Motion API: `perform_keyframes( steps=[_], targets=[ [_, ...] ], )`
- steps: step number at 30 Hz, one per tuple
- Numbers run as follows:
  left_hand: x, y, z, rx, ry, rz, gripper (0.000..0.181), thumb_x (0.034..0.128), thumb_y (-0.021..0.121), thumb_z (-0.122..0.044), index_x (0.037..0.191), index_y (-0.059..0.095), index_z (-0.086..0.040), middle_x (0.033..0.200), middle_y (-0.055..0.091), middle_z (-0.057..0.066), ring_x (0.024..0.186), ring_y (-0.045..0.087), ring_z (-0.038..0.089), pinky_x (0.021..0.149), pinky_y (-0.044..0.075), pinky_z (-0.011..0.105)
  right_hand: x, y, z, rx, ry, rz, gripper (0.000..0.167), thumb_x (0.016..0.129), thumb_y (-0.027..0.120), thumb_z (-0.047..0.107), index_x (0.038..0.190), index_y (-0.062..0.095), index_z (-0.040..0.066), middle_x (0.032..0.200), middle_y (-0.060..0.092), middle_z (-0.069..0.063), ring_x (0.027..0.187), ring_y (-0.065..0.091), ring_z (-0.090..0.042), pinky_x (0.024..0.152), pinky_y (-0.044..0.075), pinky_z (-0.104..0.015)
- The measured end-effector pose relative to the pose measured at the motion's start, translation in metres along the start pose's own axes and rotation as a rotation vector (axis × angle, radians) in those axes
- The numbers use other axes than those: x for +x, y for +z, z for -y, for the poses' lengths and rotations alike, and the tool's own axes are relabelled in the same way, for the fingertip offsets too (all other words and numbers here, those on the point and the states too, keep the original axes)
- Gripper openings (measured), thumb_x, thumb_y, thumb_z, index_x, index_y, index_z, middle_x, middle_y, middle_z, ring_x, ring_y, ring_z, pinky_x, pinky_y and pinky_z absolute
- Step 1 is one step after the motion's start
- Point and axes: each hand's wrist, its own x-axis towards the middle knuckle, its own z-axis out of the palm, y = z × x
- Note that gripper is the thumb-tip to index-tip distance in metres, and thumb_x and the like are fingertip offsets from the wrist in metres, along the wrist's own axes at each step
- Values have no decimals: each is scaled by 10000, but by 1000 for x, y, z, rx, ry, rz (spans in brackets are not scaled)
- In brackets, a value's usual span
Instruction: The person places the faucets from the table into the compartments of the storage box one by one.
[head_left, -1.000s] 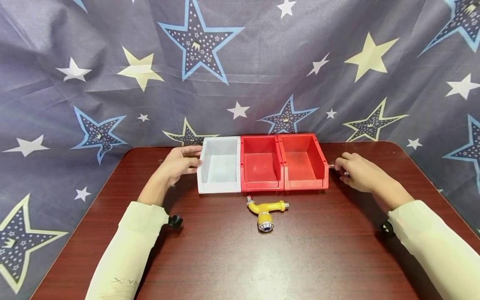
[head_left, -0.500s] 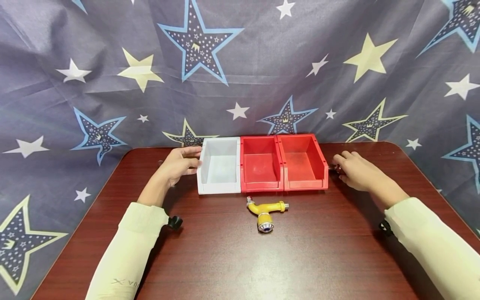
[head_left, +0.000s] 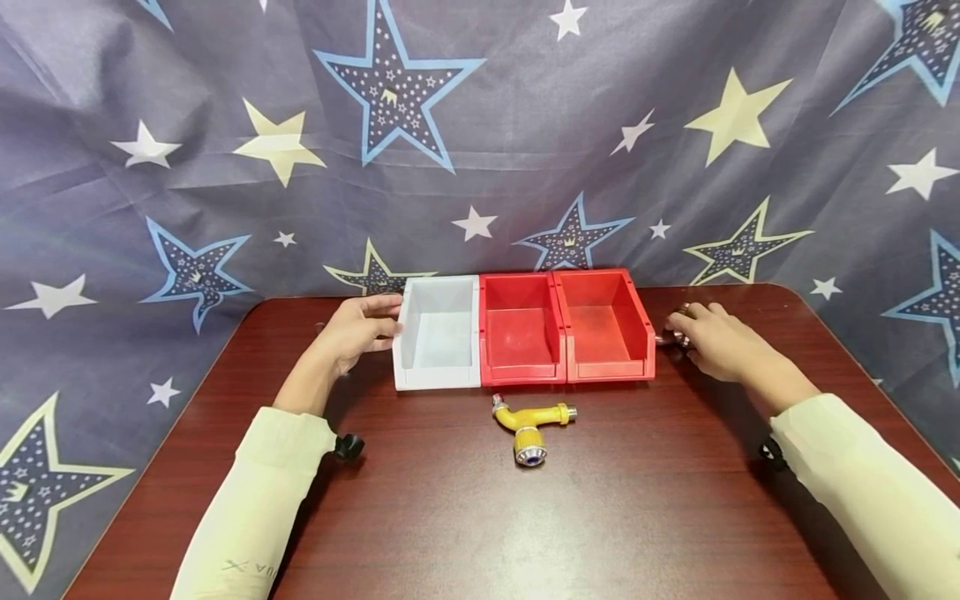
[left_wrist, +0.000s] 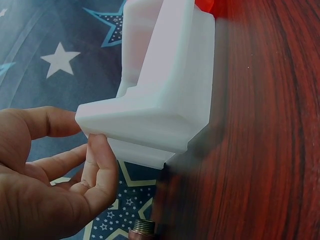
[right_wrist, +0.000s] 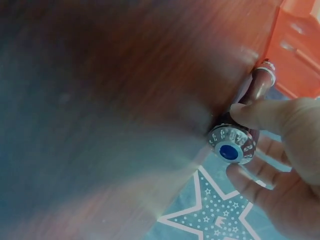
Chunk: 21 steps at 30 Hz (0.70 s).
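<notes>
In the head view, my left hand (head_left: 356, 333) touches the left side of the white bin (head_left: 441, 379) with its fingertips. The left wrist view shows the thumb and a finger against the bin's rim corner. To the right of the bins, my right hand (head_left: 720, 342) grips a dark red faucet (right_wrist: 260, 84) with a silver, blue-centred knob, thumb on its body. Most of that faucet is hidden by the hand in the head view. A yellow faucet (head_left: 534, 417) lies on the table in front of the bins, its knob towards me.
A middle red bin (head_left: 525, 373) and a right red bin (head_left: 611, 369) stand in a row with the white one. A threaded metal pipe end (left_wrist: 144, 226) shows below the left hand. The brown table (head_left: 562, 533) ends at a star-patterned cloth (head_left: 525, 125).
My right hand has shifted slightly to the left, and its fingers have changed position around the dark red faucet. The left hand, bins and yellow faucet stay put.
</notes>
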Motion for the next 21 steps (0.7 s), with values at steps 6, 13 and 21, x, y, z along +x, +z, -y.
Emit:
perform_keyframes(
  steps=[6, 13, 21],
  targets=[
    [0, 1, 0, -4, 5, 1, 618, 931, 604, 57, 1523, 433, 18, 1461, 469, 264, 889, 625, 72, 769, 572, 240, 3, 1, 0, 17, 23, 36, 487, 682, 774, -84, 1126, 646, 71, 1097, 630, -196, 966, 567, -454, 768, 493, -599],
    [-1, 0, 1, -4, 7, -2, 617, 932, 602, 59, 1524, 435, 14, 1460, 472, 261, 889, 627, 72, 773, 572, 245, 5, 1, 0, 36, 15, 56, 482, 664, 790, -12, 1108, 618, 60, 1029, 623, -177, 945, 566, -411, 790, 446, -554],
    [0, 0, 1, -9, 9, 1, 622, 929, 603, 66, 1524, 431, 20, 1459, 472, 268, 883, 625, 71, 766, 572, 239, 10, 0, 4, 44, 131, 118, 447, 727, 743, 8, 1132, 591, 116, 1075, 612, -184, 897, 522, -449, 636, 495, -594]
  ],
)
